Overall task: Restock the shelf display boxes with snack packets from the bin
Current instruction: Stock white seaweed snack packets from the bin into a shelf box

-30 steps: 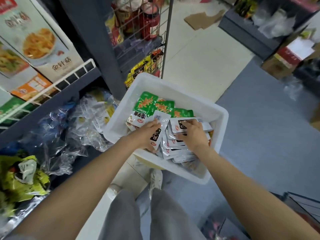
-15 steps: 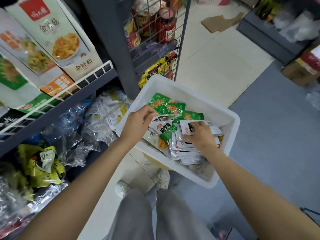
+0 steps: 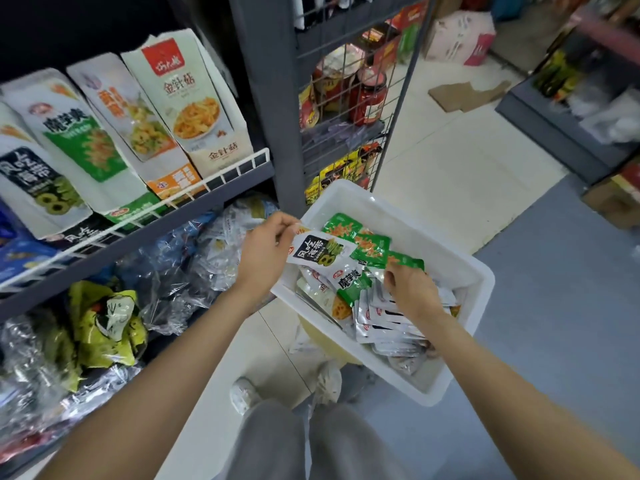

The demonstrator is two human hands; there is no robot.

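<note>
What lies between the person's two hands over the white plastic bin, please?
In the head view, between the left hand and right hand lie the black-and-white packet the left hand pinches, and below it a green-and-white packet.

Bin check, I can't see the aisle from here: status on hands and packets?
Left hand pinches black-and-white packet, lifted over bin. Right hand down among the silver packets. Nothing blocking the display boxes.

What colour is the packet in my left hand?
White with a black panel and green rings, seen in the head view: the packet pinched by the left hand.
</note>
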